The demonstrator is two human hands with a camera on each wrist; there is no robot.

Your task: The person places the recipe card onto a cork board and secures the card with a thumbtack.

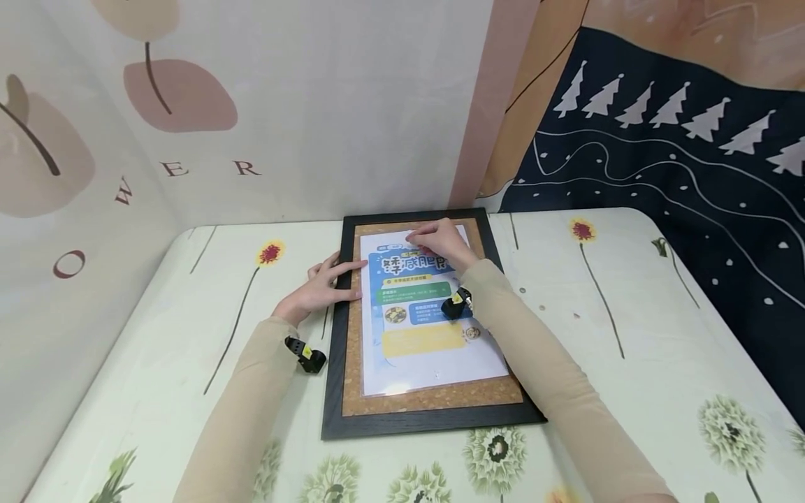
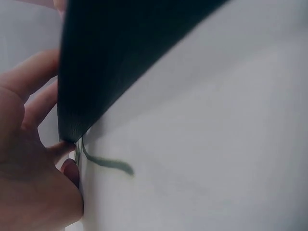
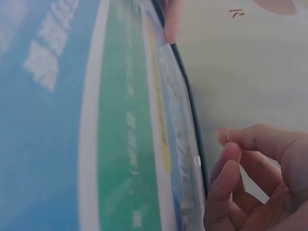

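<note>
A cork board in a black frame lies on the table, with a blue, green and yellow printed poster on it. At the frame's left side is my left hand, its index finger and thumb reaching straight over onto the poster's left edge. The left wrist view has this hand against the frame's dark side. Over the poster's top part, my right hand is curled, fingertips together. Nothing distinct shows between the fingertips of that hand in the right wrist view.
A flower-printed cloth covers the table. Several tiny objects, one a small round piece, lie right of the frame. A pale curtain and a dark tree-patterned cloth hang behind. Each wrist wears a small black camera.
</note>
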